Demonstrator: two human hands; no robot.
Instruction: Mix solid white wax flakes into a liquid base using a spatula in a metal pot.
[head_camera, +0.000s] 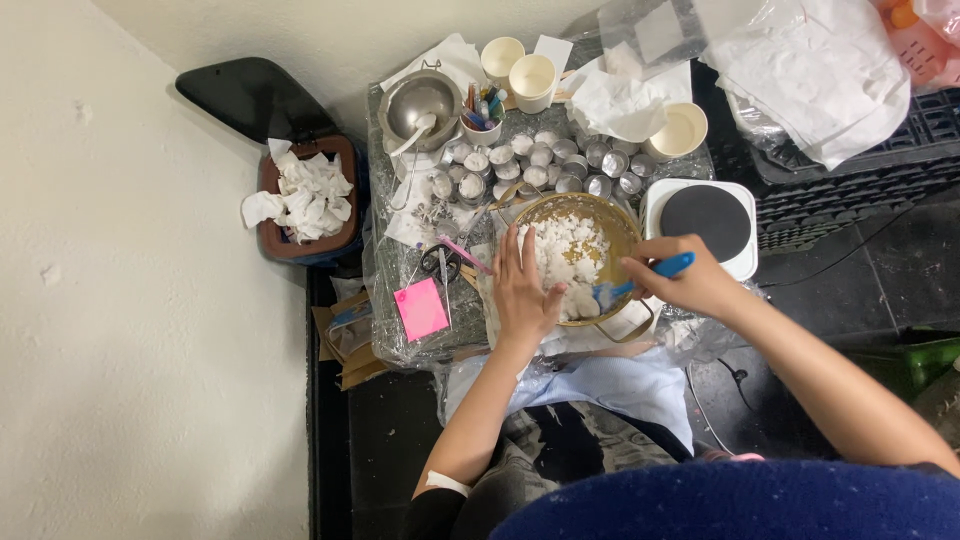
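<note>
Working white chunks (562, 262) in a gold-coloured pan (618, 225) at the middle of the worktop (385, 315), the right hand (690, 282) grips a blue-handled tool (645, 278) whose tip dips in at the pan's right edge. The left hand (522, 290) lies flat and open, fingers spread, on the pan's left rim and touching the chunks, holding nothing. The white stuff looks lumpy and solid, so the breaking-up seems far from finished. Behind the pan stand rows of small metal cups (545, 165), some apparently already holding white filling. A hotplate (706, 222) sits just right of the pan, with nothing on it
</note>
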